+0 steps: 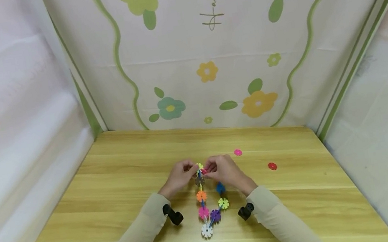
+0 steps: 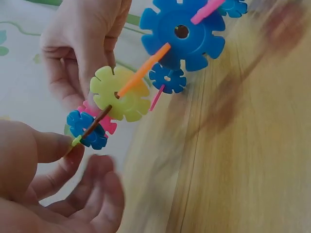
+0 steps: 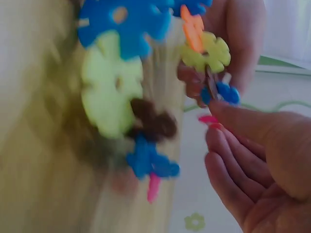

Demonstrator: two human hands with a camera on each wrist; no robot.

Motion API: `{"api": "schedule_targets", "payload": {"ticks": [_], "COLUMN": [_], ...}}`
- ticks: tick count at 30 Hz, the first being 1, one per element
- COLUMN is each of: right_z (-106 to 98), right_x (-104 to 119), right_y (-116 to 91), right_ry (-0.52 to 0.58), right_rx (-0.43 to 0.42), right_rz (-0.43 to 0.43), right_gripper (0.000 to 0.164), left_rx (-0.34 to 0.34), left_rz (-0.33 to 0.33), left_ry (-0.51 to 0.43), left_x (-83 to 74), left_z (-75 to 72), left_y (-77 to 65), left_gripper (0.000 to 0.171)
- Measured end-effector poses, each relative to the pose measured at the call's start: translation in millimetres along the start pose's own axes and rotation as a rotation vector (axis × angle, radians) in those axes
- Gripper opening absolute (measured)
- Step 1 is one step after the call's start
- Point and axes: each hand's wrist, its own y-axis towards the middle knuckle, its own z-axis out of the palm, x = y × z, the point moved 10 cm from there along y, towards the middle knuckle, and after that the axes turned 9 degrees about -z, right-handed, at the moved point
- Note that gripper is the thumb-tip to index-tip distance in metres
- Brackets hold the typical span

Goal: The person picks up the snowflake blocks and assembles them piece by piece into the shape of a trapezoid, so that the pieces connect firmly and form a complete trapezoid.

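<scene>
A chain of interlocking snowflake discs bends in a V above the wooden table, with a white disc (image 1: 207,231) at the near corner. One arm carries a pink disc (image 1: 203,212) and an orange disc (image 1: 201,196); the other has a purple disc (image 1: 215,215), a yellow-green disc (image 1: 223,203) and a blue disc (image 1: 220,188). My left hand (image 1: 179,177) pinches a yellow disc (image 2: 74,141) at the far end, beside a small blue disc (image 2: 87,129). Opposite it, my right hand (image 1: 226,171) pinches a hot-pink disc (image 3: 209,119) close against that end.
A loose pink disc (image 1: 238,152) and a loose red disc (image 1: 272,166) lie on the wooden table (image 1: 131,160) to the right, beyond my right hand. A flower-printed cloth (image 1: 175,52) rises behind the table's far edge, with pale cloth walls at both sides.
</scene>
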Motion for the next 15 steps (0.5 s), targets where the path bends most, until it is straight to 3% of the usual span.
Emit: {"api": "schedule_targets", "payload": {"ticks": [5, 10, 15], "right_z": [-24, -57, -71], "right_x": [-34, -88, -138], "right_y": [-4, -6, -13], "right_ry": [0.002, -0.095, -0.145], "right_rx": [0.072, 0.041, -0.008], "right_rz": [0.081, 0.209, 0.307], "right_gripper": [0.021, 0.024, 0.027], "left_rx": [0.004, 0.002, 0.013], "left_rz": [-0.064, -0.098, -0.139], "left_ry": [-0.023, -0.051, -0.07], "left_x": [8.7, 12.1, 14.8], "left_z": [0.2, -0.7, 2.0], "left_y": [-0.9, -2.9, -4.5], "left_gripper": [0.021, 0.021, 0.03]}}
